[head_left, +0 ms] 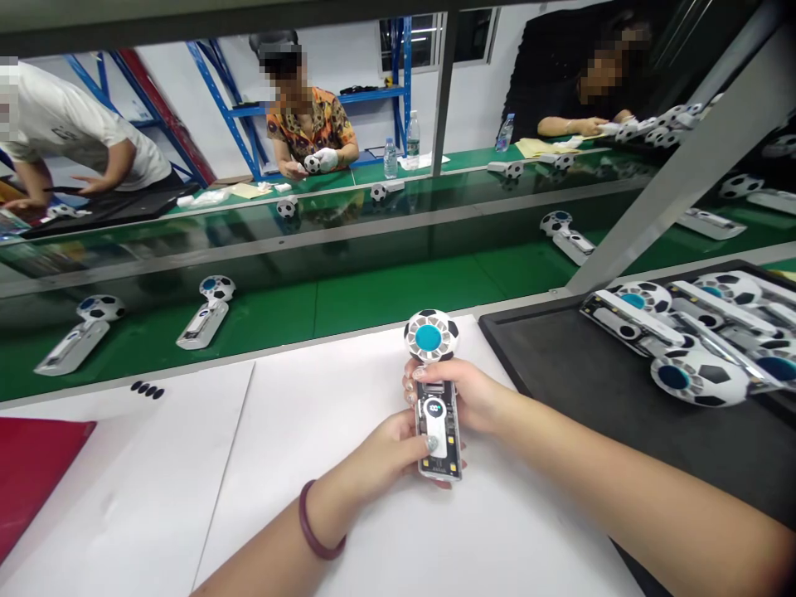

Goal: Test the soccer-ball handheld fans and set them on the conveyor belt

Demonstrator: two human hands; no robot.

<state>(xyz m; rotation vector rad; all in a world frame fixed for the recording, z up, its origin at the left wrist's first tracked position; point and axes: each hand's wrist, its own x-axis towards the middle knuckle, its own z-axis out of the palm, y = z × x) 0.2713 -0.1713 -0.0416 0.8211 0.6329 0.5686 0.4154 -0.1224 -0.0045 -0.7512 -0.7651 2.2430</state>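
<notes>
Both hands hold a handheld fan (439,419) with a soccer-ball head, a blue disc in its middle and a see-through handle. A small round display on the handle is lit and seems to read 100. My left hand (398,448) wraps the lower handle, its thumb pressed on the white strip below the display. Near the neck, my right hand (463,394) grips the upper handle, thumb across the front and fingertips showing on the left side. The fan is held over the white work surface (323,514), ball end pointing away from me.
At right, a black tray (560,406) holds several similar fans (700,377). More fans (208,311) lie on the green conveyor belt (366,290). Several black oval pieces (148,390) and a red sheet (37,473) lie at left. A slanted post (672,174) and co-workers are beyond.
</notes>
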